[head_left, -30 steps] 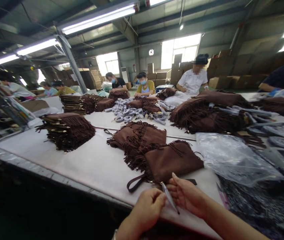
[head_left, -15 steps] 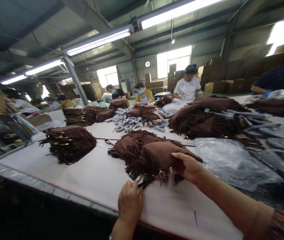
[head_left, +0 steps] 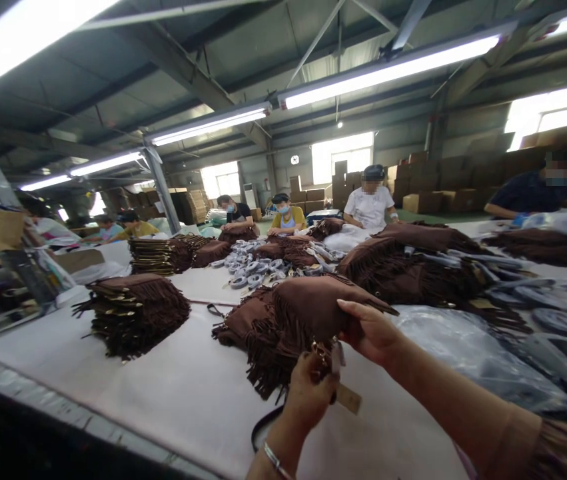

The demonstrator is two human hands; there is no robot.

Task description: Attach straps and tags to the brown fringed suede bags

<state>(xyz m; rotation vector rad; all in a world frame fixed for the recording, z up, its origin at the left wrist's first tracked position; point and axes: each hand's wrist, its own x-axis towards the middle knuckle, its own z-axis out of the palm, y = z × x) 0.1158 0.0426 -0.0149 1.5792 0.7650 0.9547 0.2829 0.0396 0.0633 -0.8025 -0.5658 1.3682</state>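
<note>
My right hand (head_left: 370,330) grips the near edge of a brown fringed bag (head_left: 308,303), thumb on top, and holds it tilted above other fringed pieces. My left hand (head_left: 313,387) is closed at the bag's gold metal clasps (head_left: 319,348); its fingertips are partly hidden, but they pinch the hardware. A tan paper tag (head_left: 348,399) hangs beside my left fingers. Below my left wrist a dark strap (head_left: 259,427) curves over the white tabletop (head_left: 203,393). More brown fringe (head_left: 250,320) lies under and to the left of the bag.
A stack of fringed bags (head_left: 136,310) stands at left. Grey wrapped straps (head_left: 256,263) lie in a heap beyond. At right are a large pile of bags (head_left: 403,267) and clear plastic bags (head_left: 468,353). Several co-workers, one in a white shirt (head_left: 369,203), work across the table.
My left hand has moved up and right from a dark strap to the gold clasps. The bag's near edge is lifted slightly, and the tan tag now shows. The camera view has tilted upward.
</note>
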